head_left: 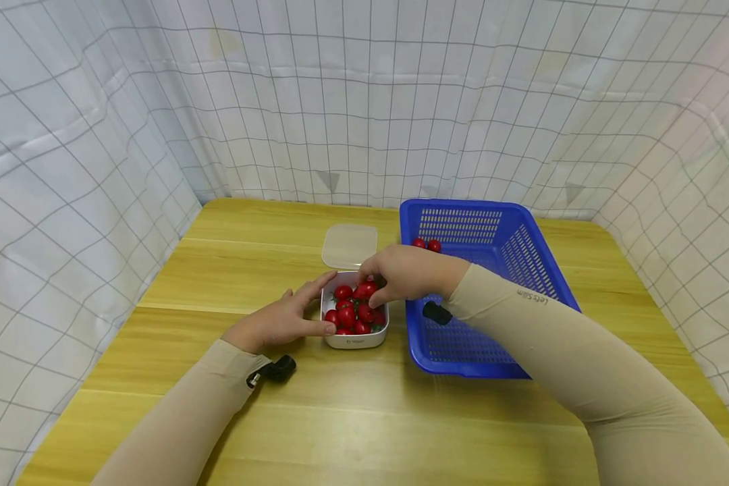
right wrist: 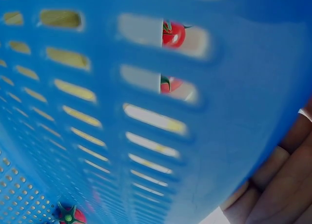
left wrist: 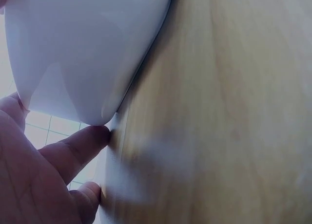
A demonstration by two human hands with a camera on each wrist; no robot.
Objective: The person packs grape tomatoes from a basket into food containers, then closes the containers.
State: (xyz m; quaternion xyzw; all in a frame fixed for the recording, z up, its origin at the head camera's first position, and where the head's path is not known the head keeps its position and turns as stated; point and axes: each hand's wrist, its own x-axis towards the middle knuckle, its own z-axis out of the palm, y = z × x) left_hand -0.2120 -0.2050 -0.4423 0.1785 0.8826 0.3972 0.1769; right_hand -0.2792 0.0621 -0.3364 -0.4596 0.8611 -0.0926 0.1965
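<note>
A small white box (head_left: pixel 355 341) full of red cherry tomatoes (head_left: pixel 346 316) stands at the middle of the table. My left hand (head_left: pixel 285 318) holds it from the left, thumb at the near corner and forefinger along the far one. In the left wrist view, fingertips (left wrist: pixel 100 134) touch the bottom corner of its smooth wall. From the right, my right hand (head_left: pixel 410 271) reaches over the box and pinches a cherry tomato (head_left: pixel 368 286) among the others. The blue basket's wall (right wrist: pixel 229 112) covers most of that hand in the right wrist view.
Right of the box stands a blue slotted basket (head_left: pixel 422 361), my right forearm across it. Two cherry tomatoes (head_left: pixel 434 246) show in its far left corner. Behind the box lies a clear lid (head_left: pixel 349 244). White checked curtains (head_left: pixel 364 121) enclose the table (head_left: pixel 316 418).
</note>
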